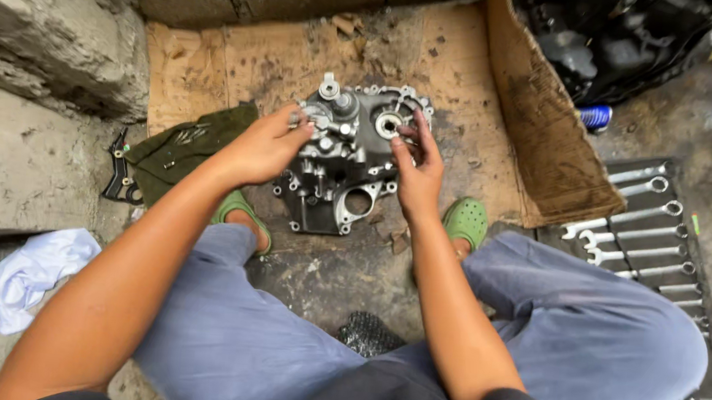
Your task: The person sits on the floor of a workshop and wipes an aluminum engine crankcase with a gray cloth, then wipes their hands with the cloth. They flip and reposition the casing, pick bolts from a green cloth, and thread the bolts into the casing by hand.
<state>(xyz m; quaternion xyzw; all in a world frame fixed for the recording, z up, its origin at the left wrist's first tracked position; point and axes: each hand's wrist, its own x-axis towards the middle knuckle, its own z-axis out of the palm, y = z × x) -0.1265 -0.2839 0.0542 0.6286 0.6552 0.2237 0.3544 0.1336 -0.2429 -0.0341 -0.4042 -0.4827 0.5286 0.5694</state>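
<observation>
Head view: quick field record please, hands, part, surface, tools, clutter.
left hand: fingers on the upper left of the casing
right hand: fingers at the round bore on the casing's upper right
casing: grey metal engine casing, lying flat between the feet
surface: stained cardboard on the ground
tools: row of spanners on a dark mat at right
clutter: green cloth left of casing; white rag lower left

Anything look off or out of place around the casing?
Nothing broken shows. The casing lies on stained, torn cardboard, both hands on it: left hand, right hand. One cardboard flap is folded up. Wrenches lie in an orderly row.
</observation>
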